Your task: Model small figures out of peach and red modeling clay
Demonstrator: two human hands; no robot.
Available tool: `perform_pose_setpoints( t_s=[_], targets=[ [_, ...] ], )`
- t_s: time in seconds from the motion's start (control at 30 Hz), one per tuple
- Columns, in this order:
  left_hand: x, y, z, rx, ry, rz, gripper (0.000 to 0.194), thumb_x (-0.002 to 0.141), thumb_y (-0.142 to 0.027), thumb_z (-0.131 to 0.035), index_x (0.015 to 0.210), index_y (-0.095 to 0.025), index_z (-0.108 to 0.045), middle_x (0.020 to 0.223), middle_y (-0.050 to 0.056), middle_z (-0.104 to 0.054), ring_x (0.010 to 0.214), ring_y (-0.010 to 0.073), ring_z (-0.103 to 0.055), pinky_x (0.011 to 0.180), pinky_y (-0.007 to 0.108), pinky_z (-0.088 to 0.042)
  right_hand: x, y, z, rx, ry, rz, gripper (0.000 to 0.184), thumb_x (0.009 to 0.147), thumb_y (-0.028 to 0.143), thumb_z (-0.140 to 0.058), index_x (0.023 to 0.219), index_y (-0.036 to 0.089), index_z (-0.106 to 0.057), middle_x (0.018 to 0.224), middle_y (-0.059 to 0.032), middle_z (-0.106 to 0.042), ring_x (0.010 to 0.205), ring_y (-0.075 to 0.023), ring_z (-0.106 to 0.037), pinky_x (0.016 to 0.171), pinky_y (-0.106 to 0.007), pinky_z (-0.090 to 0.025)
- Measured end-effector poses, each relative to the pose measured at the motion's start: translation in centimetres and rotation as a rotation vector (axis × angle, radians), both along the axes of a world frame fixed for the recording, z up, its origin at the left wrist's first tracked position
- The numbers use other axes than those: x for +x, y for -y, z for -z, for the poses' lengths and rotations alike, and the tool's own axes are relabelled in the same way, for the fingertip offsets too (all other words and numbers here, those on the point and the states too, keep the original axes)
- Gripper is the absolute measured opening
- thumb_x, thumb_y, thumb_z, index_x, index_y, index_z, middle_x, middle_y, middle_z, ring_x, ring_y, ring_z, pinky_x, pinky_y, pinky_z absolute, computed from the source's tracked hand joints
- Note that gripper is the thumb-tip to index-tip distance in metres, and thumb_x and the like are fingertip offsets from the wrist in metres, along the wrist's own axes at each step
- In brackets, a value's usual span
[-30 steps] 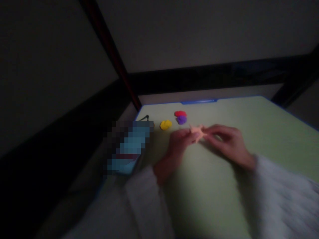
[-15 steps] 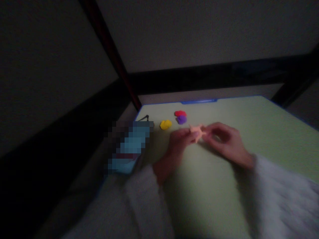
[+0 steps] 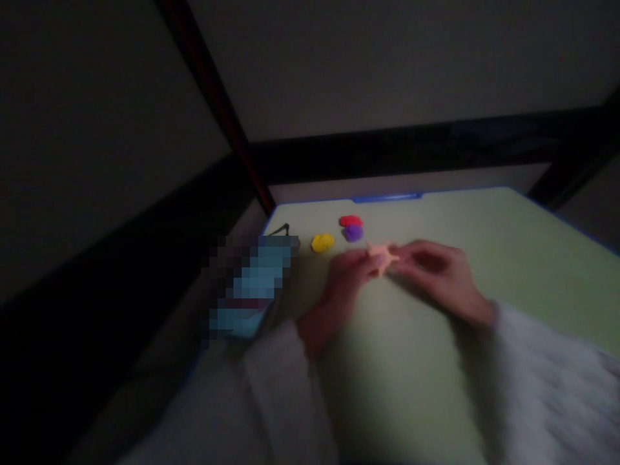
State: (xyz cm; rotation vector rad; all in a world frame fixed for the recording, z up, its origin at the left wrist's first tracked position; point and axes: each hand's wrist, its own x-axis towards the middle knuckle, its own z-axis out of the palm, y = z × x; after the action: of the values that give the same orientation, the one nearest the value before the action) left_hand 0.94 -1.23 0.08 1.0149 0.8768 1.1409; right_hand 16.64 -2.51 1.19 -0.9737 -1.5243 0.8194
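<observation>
A small peach piece of modelling clay [image 3: 384, 258], with several pointed tips sticking out, is held above the table between my two hands. My left hand [image 3: 345, 281] pinches its left side between thumb and fingers. From the right, my right hand [image 3: 438, 271] has thumb and fingertips closed on one of the points. Just beyond my left hand lies a yellow lump of clay [image 3: 322, 243]. Farther back, a purple lump [image 3: 353, 233] sits against a red lump [image 3: 351, 221].
The pale green tabletop [image 3: 523, 258] has a blue rim, with a blue handle-like strip [image 3: 387, 197] at the far edge. At the left edge lies a light blue, pixelated object [image 3: 254, 278] beside a thin dark loop [image 3: 281, 229]. Walls with dark beams stand behind and left.
The fingers of my right hand have shifted slightly around the clay point. Both hands stay in nearly the same place, and the other lumps have not moved.
</observation>
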Motion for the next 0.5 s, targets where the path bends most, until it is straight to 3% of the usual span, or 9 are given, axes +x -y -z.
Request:
perform_pose_setpoints(
  t_s=[0.23, 0.5],
  targets=[
    [0.07, 0.11, -0.43, -0.027, 0.034, -0.033, 0.016, 0.064, -0.026, -0.067, 0.07, -0.012, -0.063, 0.069, 0.002, -0.059, 0.065, 0.0097, -0.052, 0.068, 0.025, -0.042, -0.07, -0.43, 0.15, -0.369, -0.268, -0.234, 0.026, 0.076, 0.038, -0.065, 0.063, 0.016, -0.058, 0.058, 0.0019, -0.057, 0.051, -0.0085, -0.049, 0.048, -0.021, -0.037],
    [0.1, -0.06, -0.08, -0.027, -0.014, -0.037, 0.015, 0.063, -0.026, -0.067, 0.069, -0.012, -0.063, 0.061, 0.001, -0.055, 0.065, 0.0122, -0.054, 0.068, 0.027, -0.042, -0.34, -0.2, 0.11, -0.422, -0.311, -0.304, 0.027, 0.073, 0.036, -0.066, 0.06, 0.017, -0.053, 0.057, 0.0031, -0.052, 0.051, -0.0081, -0.044, 0.048, -0.021, -0.033]
  ],
)
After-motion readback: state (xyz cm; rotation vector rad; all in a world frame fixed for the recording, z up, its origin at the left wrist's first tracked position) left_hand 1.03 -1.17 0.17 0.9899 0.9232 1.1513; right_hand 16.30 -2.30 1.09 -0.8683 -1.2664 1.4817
